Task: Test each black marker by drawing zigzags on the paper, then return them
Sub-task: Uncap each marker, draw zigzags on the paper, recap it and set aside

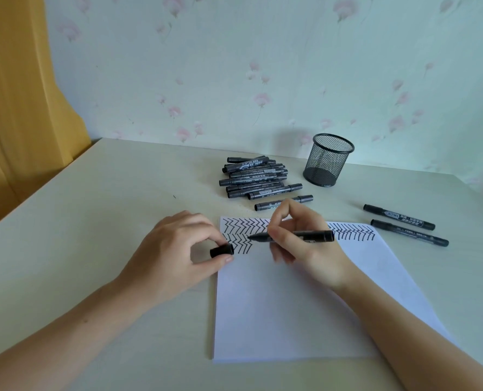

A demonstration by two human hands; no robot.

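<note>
My right hand [299,249] holds an uncapped black marker [316,236] almost level, its tip pointing left over the zigzag rows at the top of the white paper [277,311]. My left hand [175,249] pinches the marker's black cap [222,250] at the paper's upper left edge, its open end facing the tip a short gap away. A pile of several capped black markers [258,177] lies behind the paper. One more marker [284,202] lies just in front of that pile.
A black mesh pen cup [328,159] stands behind and to the right of the pile, near the wall. Two capped markers [404,224] lie right of the paper. The pale table [93,221] meets a yellow curtain at far left.
</note>
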